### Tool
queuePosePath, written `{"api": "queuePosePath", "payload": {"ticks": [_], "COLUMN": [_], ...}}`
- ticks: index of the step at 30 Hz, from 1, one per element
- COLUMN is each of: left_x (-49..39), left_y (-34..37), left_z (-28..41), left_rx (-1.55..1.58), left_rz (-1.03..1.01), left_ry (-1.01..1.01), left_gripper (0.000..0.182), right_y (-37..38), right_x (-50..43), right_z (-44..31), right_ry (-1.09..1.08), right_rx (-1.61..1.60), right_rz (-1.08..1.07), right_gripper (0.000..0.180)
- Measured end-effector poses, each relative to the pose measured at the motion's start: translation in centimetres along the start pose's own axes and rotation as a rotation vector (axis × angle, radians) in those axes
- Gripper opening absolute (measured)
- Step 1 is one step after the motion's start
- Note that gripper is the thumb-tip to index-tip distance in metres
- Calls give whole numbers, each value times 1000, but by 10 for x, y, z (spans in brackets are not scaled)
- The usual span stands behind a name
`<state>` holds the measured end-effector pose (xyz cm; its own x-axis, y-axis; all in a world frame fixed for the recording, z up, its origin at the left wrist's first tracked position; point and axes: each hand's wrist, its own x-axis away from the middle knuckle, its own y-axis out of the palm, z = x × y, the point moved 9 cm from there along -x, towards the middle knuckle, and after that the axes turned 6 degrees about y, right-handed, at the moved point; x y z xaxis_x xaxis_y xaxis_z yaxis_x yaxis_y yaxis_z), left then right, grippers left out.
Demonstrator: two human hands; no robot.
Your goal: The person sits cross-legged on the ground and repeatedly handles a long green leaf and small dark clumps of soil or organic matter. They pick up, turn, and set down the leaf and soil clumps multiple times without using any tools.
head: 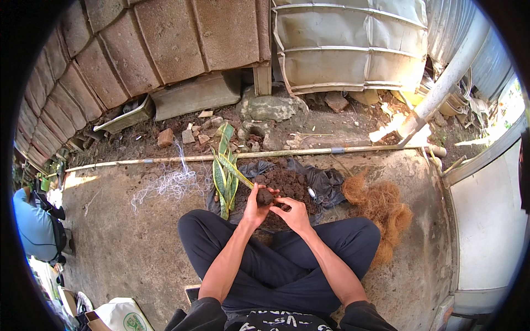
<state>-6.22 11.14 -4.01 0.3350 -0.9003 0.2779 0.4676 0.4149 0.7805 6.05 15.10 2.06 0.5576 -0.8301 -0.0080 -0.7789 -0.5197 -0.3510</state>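
My left hand (pixel 256 209) cups a dark ball of soil (pixel 265 197) at the base of a snake plant leaf (pixel 235 170), which slants up to the left. The fingers of my right hand (pixel 293 213) touch the ball's right side. Under and beyond both hands lies a heap of loose brown soil (pixel 285 182) on a black plastic sheet (pixel 327 182). More yellow-edged snake plant leaves (pixel 225 182) lie at the heap's left. A small white object (pixel 311 192), perhaps a thread spool, rests on the soil's right edge.
Tangled white string (pixel 174 184) lies on the concrete at the left, and brown coconut fibre (pixel 381 207) at the right. A long pipe (pixel 186 158) crosses behind the soil. Beyond it are broken bricks (pixel 165 137). A white bag (pixel 122 314) is at the lower left.
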Motion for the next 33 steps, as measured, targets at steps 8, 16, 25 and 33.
{"api": "queuePosePath", "payload": {"ticks": [8, 16, 25, 33], "left_x": [1, 2, 1, 5], "left_y": [-1, 1, 0, 6], "left_z": [-2, 0, -1, 0], "left_rx": [-220, -198, -229, -181], "left_rz": [7, 36, 26, 48], "left_ry": [6, 53, 61, 42], "left_gripper": [30, 20, 20, 35], "right_y": [0, -1, -4, -3], "right_x": [-1, -1, 0, -1], "right_z": [15, 16, 9, 14], "right_ry": [64, 83, 53, 45], "right_rx": [25, 31, -17, 22], "right_rz": [12, 37, 92, 104], "right_gripper": [36, 30, 18, 22]}}
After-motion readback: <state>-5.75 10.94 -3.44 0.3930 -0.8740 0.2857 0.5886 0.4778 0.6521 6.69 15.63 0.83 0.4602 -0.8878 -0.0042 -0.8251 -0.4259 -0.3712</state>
